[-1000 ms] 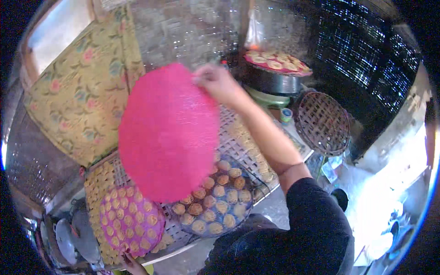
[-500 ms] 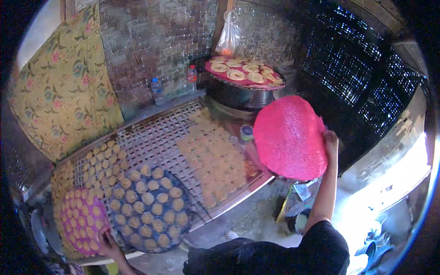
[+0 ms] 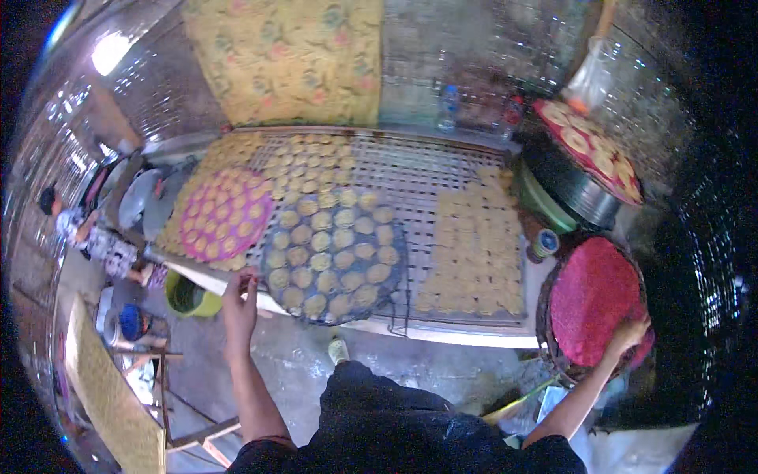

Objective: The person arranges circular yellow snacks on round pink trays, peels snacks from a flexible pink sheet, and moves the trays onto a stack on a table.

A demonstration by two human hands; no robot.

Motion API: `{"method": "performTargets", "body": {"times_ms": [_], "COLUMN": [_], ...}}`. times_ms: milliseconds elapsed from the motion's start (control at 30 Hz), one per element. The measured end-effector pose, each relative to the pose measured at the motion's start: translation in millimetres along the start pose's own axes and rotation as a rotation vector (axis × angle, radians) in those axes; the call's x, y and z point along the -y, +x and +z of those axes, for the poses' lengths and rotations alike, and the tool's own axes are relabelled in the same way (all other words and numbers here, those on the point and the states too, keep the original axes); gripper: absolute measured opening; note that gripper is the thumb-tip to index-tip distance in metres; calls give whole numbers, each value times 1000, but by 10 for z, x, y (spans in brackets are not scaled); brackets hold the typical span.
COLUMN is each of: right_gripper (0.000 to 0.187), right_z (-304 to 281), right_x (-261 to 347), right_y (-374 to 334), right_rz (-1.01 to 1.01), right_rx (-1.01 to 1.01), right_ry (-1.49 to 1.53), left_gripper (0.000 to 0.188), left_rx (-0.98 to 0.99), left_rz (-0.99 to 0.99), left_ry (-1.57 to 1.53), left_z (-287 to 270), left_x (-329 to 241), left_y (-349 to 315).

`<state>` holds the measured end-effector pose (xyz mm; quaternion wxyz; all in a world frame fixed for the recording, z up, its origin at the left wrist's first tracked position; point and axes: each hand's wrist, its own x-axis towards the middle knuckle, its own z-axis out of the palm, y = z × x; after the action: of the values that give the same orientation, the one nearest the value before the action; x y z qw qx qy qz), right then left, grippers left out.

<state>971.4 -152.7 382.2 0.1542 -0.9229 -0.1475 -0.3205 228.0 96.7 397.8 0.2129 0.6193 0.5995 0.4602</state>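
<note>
My right hand [image 3: 629,336] is closed on the near right edge of a bright pink round mesh sheet [image 3: 594,292]. The sheet lies over a dark-rimmed round vessel at the table's right end. My left hand [image 3: 240,299] is at the table's front edge, fingers partly apart and nothing visible in them. Next to it are a round pink tray [image 3: 227,257] and a larger round dark-blue mesh tray [image 3: 335,316], both covered with small flat round dough pieces. Fine finger detail is blurred.
A woven slatted rack [image 3: 392,205] carries more dough rounds. Behind right, dough coils lie on a red tray [image 3: 545,110] atop a dark pot [image 3: 588,204]. A small jar [image 3: 545,243] stands near the pink sheet. A green bucket [image 3: 207,303] and another person [image 3: 99,237] are at left.
My view has swung left. The pink sheet, held up and tilted before, now lies lower over the round vessel, my right hand still at its edge. My left hand has come away from the pink tray.
</note>
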Motion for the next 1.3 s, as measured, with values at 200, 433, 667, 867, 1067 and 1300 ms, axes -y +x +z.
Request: {"method": "performTargets", "body": {"times_ms": [200,433,667,867,1067,1300], "right_gripper": [19,32,53,24,40,44], "right_z": [-32,-527,235,155,-830,-853], "right_x": [2087,3473,3868,3998,4164,3968], "right_y": [-1398,-2789,-2959,-2809,-2660,-2892], "right_rz": [-523,-583,-424,-203,317,477], "right_rx": [633,1198,1357,1519,2027,1959], "right_ry": [1102,1082,914,943,1490,1507], "left_gripper": [27,28,34,36,34,29], "left_rx": [45,215,337,433,488,563], "left_rz": [-82,-226,-308,-302,-259,-279], "left_ry": [118,152,-105,-153,-116,-133], "left_z": [-13,-23,-33,-78,-192,-285], "left_x": [610,989,1304,1425,1562,1595], "left_y": [-96,59,234,381,516,651]}}
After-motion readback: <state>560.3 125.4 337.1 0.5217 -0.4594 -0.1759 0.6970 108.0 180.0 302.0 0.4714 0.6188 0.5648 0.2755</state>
